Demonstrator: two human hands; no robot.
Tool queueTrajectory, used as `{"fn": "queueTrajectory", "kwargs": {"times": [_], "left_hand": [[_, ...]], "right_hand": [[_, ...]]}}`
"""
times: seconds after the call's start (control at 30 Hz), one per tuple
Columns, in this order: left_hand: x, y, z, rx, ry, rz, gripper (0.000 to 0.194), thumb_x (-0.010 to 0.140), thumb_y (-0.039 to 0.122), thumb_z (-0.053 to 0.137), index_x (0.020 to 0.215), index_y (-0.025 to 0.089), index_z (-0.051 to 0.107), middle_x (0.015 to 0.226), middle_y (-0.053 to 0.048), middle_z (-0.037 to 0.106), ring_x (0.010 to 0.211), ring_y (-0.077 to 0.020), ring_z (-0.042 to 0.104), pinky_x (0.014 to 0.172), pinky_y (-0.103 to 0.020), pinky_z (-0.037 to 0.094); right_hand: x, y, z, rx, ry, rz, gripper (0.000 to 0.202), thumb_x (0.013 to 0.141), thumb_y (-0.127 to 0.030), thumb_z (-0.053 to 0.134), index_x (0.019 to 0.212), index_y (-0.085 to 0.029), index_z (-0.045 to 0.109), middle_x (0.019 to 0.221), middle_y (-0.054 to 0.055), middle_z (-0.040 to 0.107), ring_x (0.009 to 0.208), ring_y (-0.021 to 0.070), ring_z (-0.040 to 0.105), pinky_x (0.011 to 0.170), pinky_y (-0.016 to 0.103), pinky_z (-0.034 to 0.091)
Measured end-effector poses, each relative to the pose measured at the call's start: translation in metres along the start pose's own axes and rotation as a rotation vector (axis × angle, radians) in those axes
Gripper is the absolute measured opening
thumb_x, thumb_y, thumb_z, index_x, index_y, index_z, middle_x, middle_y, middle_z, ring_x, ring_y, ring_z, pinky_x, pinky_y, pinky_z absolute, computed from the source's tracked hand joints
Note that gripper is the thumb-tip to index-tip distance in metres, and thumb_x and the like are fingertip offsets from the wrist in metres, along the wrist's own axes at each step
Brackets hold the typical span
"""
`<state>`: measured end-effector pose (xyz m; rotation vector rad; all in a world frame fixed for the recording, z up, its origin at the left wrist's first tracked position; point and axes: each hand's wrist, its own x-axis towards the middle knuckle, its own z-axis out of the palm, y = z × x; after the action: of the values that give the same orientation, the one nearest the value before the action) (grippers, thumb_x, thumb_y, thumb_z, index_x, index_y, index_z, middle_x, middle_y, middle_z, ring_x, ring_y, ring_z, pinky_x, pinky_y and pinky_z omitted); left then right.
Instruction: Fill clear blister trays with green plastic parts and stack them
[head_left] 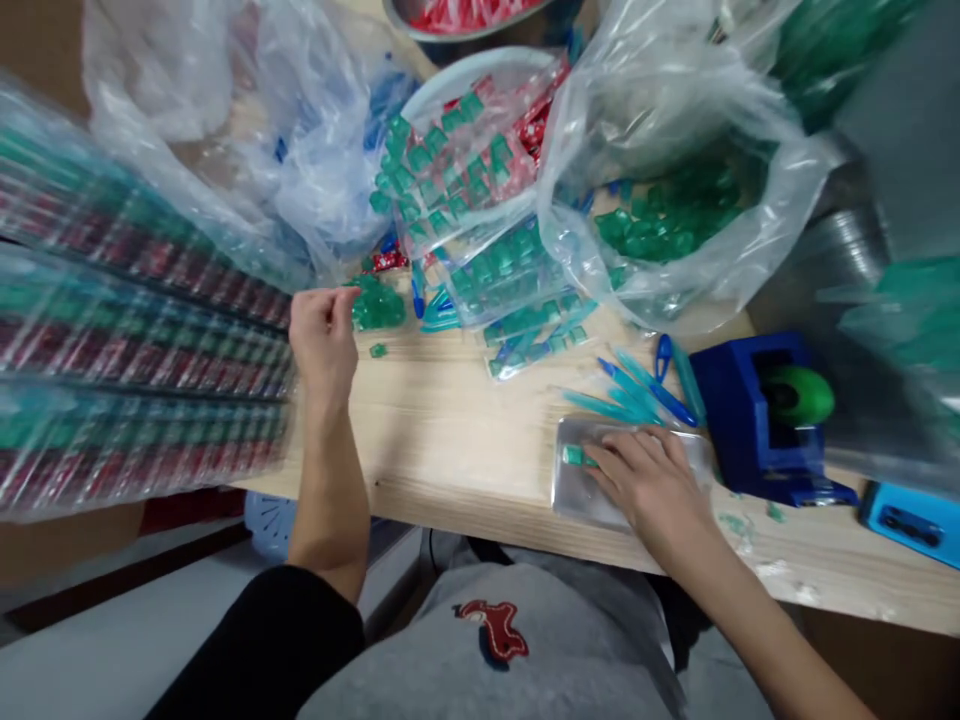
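My left hand is closed in a fist above the table's left part, with its thumb side beside a small heap of green translucent plastic pieces. Anything inside that fist is hidden. My right hand reaches over a shallow clear plastic tray near the front edge. Its thumb and fingertips are closed at one end of a small green plastic piece in the tray. One loose green piece lies on the wood to the right of my left wrist.
Stacked clear packs rise at left. Behind stand a white bowl under filled clear packs and an open plastic bag of green pieces. Blue and teal plastic sticks, a blue tape dispenser and a blue phone lie at right.
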<state>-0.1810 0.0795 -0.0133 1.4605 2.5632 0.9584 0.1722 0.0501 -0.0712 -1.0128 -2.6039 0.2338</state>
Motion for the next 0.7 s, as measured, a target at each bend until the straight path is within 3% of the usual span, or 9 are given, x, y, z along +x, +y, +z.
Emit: {"fn": "queueTrajectory", "kwargs": {"times": [0.1, 0.23, 0.3, 0.37, 0.4, 0.47, 0.57, 0.63, 0.7], "left_hand": [[0.029, -0.007, -0.002, 0.063, -0.067, 0.034, 0.019, 0.093, 0.035, 0.053, 0.082, 0.019, 0.056, 0.105, -0.002, 0.051, 0.126, -0.0272, 0.039, 0.106, -0.049, 0.026], [0.030, 0.008, -0.006, 0.068, -0.058, 0.090, 0.039, 0.082, 0.051, 0.066, 0.100, 0.019, 0.050, 0.126, -0.005, 0.039, 0.135, -0.0458, 0.022, 0.108, -0.066, 0.014], [0.025, 0.028, -0.005, 0.013, 0.063, 0.205, 0.044, 0.084, 0.050, 0.064, 0.111, 0.019, 0.049, 0.131, -0.008, 0.038, 0.134, -0.0436, 0.027, 0.109, -0.064, 0.020], [0.020, 0.062, 0.001, -0.077, 0.122, 0.438, 0.029, 0.093, 0.041, 0.053, 0.112, 0.020, 0.052, 0.127, -0.008, 0.046, 0.128, -0.0333, 0.040, 0.107, -0.054, 0.032], [0.018, 0.085, 0.008, -0.119, 0.068, 0.583, 0.020, 0.097, 0.035, 0.046, 0.107, 0.021, 0.056, 0.121, -0.007, 0.052, 0.122, -0.0276, 0.047, 0.105, -0.048, 0.036], [0.020, 0.137, 0.032, -0.160, -0.215, 0.805, 0.018, 0.096, 0.029, 0.045, 0.099, 0.021, 0.061, 0.107, -0.004, 0.061, 0.112, -0.0219, 0.055, 0.103, -0.040, 0.039], [0.033, 0.213, 0.084, 0.052, -0.761, 0.761, 0.017, 0.093, 0.023, 0.051, 0.101, 0.018, 0.065, 0.110, -0.005, 0.064, 0.115, -0.0223, 0.056, 0.104, -0.036, 0.039], [0.043, 0.246, 0.121, 0.106, -0.850, 0.704, 0.019, 0.086, 0.025, 0.063, 0.100, 0.013, 0.066, 0.103, -0.008, 0.066, 0.106, -0.0263, 0.061, 0.097, -0.042, 0.046], [0.048, 0.261, 0.152, 0.082, -0.883, 0.679, 0.028, 0.089, 0.032, 0.062, 0.110, 0.013, 0.062, 0.110, -0.009, 0.064, 0.100, -0.0228, 0.063, 0.088, -0.043, 0.052]], "right_hand": [[0.001, -0.001, 0.003, 0.049, -0.012, 0.059, 0.015, 0.092, -0.020, 0.056, 0.090, -0.020, 0.070, 0.086, 0.006, 0.070, 0.080, 0.0216, 0.060, 0.082, 0.039, 0.041], [-0.002, -0.004, -0.004, 0.081, -0.044, 0.123, 0.022, 0.082, -0.024, 0.070, 0.104, -0.019, 0.069, 0.091, 0.007, 0.070, 0.085, 0.0242, 0.062, 0.082, 0.041, 0.047], [-0.005, -0.007, -0.009, 0.073, -0.046, 0.153, 0.037, 0.079, -0.027, 0.074, 0.114, -0.018, 0.066, 0.098, 0.009, 0.070, 0.091, 0.0265, 0.063, 0.087, 0.046, 0.048], [-0.008, -0.009, -0.015, 0.066, -0.010, 0.179, 0.045, 0.079, -0.028, 0.075, 0.120, -0.018, 0.062, 0.107, 0.012, 0.069, 0.098, 0.0284, 0.064, 0.092, 0.050, 0.048], [-0.010, -0.010, -0.017, 0.063, 0.024, 0.189, 0.044, 0.080, -0.029, 0.073, 0.122, -0.018, 0.061, 0.110, 0.013, 0.069, 0.100, 0.0291, 0.064, 0.094, 0.051, 0.048], [-0.011, -0.012, -0.023, 0.065, 0.117, 0.200, 0.037, 0.086, -0.029, 0.067, 0.121, -0.019, 0.061, 0.111, 0.014, 0.068, 0.101, 0.0293, 0.064, 0.093, 0.053, 0.049], [-0.015, -0.019, -0.032, 0.110, 0.264, 0.203, 0.029, 0.091, -0.023, 0.059, 0.119, -0.019, 0.061, 0.108, 0.013, 0.069, 0.099, 0.0280, 0.065, 0.088, 0.050, 0.053], [-0.024, -0.026, -0.038, 0.159, 0.344, 0.230, 0.028, 0.091, -0.018, 0.057, 0.118, -0.019, 0.062, 0.105, 0.012, 0.070, 0.097, 0.0266, 0.066, 0.084, 0.045, 0.055], [-0.039, -0.032, -0.043, 0.196, 0.419, 0.293, 0.028, 0.090, -0.014, 0.057, 0.117, -0.019, 0.062, 0.102, 0.011, 0.070, 0.096, 0.0249, 0.067, 0.082, 0.041, 0.056]]}}
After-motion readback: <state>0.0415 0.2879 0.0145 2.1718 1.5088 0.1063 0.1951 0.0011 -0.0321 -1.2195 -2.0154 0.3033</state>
